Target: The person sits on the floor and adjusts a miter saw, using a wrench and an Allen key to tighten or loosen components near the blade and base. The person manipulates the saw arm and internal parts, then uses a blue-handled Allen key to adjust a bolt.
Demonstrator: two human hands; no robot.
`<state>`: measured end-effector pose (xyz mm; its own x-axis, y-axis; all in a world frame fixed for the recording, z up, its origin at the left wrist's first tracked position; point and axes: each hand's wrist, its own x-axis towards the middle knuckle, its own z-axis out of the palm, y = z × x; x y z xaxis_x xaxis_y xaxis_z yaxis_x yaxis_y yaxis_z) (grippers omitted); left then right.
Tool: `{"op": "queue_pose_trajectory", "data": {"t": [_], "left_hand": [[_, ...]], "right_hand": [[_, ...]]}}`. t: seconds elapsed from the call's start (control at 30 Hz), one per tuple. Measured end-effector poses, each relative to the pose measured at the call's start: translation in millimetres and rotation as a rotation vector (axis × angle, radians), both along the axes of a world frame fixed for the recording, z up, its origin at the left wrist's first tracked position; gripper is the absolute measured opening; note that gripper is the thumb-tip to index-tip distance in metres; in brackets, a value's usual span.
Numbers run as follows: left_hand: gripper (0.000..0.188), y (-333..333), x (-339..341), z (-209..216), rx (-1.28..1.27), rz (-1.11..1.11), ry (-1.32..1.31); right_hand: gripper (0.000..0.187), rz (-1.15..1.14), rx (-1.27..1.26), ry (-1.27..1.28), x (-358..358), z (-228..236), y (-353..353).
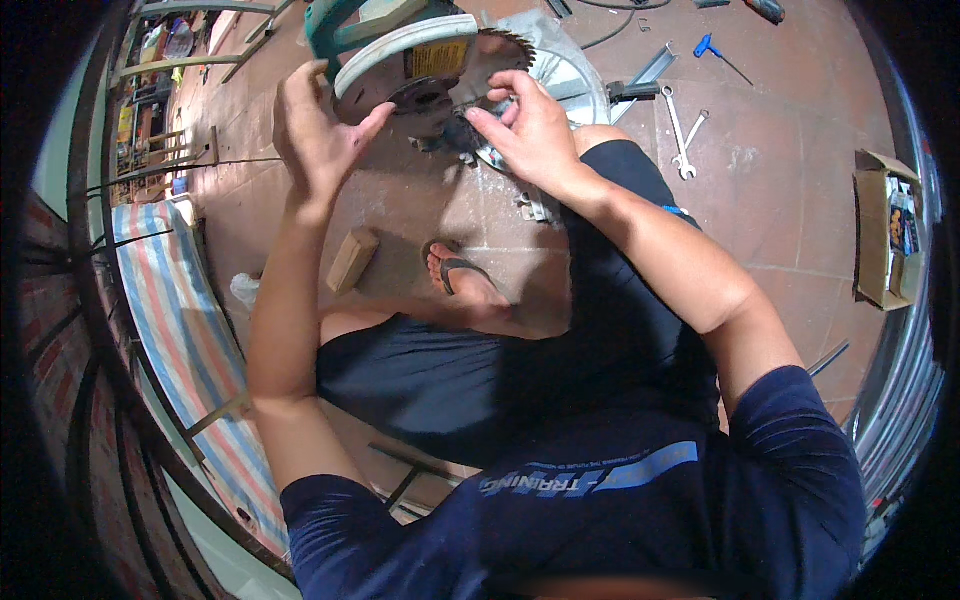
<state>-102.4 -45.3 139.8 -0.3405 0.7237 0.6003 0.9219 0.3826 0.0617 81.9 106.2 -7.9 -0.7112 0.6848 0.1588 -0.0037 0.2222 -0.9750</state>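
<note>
A miter saw with a toothed round blade (505,52), a pale curved guard (405,48) and a green body (325,28) stands on the floor at the top middle. My left hand (325,135) is at the left of the guard, fingers raised and thumb spread apart, with nothing visible in it. Right of the dark hub (428,98), my right hand (530,130) has curled fingers and a thumb held apart from the index fingertip. That thumb reaches toward dark parts below the blade; whether it touches them is unclear. I see nothing held there.
Wrenches (676,130) and a blue-handled hex key (708,48) lie right of the saw. A wooden block (352,260) is near my sandalled foot (462,275). An open cardboard box (880,240) stands far right, beside long metal bars. Striped sheeting (190,330) lies left.
</note>
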Motion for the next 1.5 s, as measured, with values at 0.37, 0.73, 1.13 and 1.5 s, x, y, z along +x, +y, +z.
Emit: {"op": "queue_pose_trajectory", "data": {"t": [0.37, 0.73, 1.13, 1.5], "left_hand": [[0.053, -1.5, -15.4, 8.3, -0.268, -0.167, -0.704], [0.05, 10.7, -18.3, -4.5, -0.262, -0.162, -0.56], [0.061, 19.9, -5.9, -8.7, -0.294, -0.066, -0.318], [0.069, 26.6, -1.2, -15.7, -0.249, -0.047, -0.155]], "right_hand": [[0.066, -0.22, 0.106, 0.028, -41.5, 14.9, -22.7], [0.061, -0.279, 0.283, 0.021, -48.1, 4.1, -10.0], [0.051, -0.327, 0.265, 0.116, -46.9, -7.6, -4.5], [0.043, -0.267, 0.16, 0.214, -47.2, -16.1, -1.1]]}}
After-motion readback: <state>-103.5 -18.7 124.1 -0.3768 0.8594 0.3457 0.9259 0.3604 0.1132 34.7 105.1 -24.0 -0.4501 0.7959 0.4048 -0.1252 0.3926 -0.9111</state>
